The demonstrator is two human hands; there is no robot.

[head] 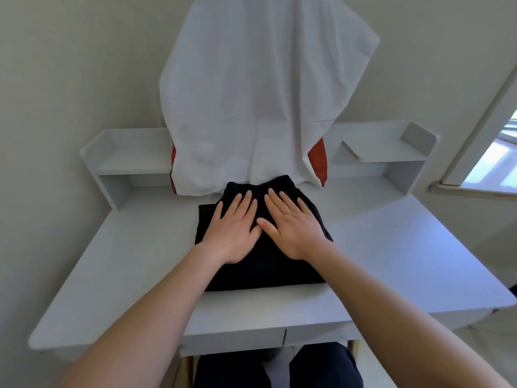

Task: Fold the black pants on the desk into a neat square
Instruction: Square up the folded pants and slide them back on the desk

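The black pants (260, 273) lie folded into a compact, roughly square bundle in the middle of the white desk (391, 261), with the elastic waistband at the far edge. My left hand (233, 231) rests flat on the left half of the bundle, fingers spread and palm down. My right hand (291, 228) lies flat on the right half, its thumb touching the left hand. Neither hand grips the cloth; both press on top of it.
A white cloth (251, 102) hangs over a red-edged object at the back of the desk, just behind the pants. Low white shelves (131, 161) flank it on both sides. A doorway (492, 152) opens at the right. My dark-clad knees sit under the desk's front edge.
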